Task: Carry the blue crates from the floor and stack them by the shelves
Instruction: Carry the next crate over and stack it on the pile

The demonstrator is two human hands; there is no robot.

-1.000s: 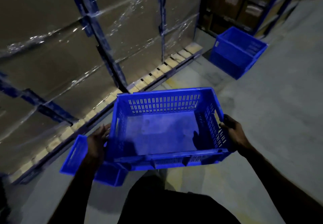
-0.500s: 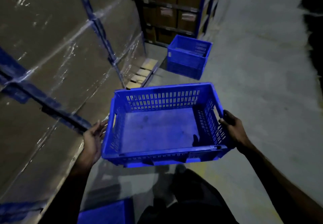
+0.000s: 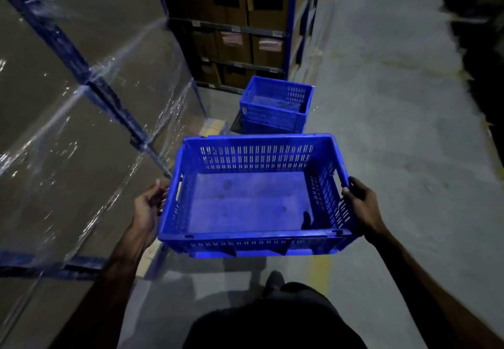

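I hold an empty blue crate (image 3: 245, 201) with slotted walls in front of me, level, above the floor. My left hand (image 3: 148, 207) grips its left end and my right hand (image 3: 361, 207) grips its right end at the handle slot. Ahead on the floor stands a stack of blue crates (image 3: 275, 106), one set on another, right in front of the blue shelf rack (image 3: 290, 21).
Shrink-wrapped cardboard pallets (image 3: 68, 130) with blue rack beams fill the left side, close to my left arm. Shelves hold brown cartons (image 3: 234, 46). A grey concrete aisle (image 3: 395, 130) runs forward on the right. Dark goods line the far right edge.
I have turned and walked along the aisle with the crate; the stacked crates now lie straight ahead and closer. The crate left on the floor by the pallets has gone out of view.
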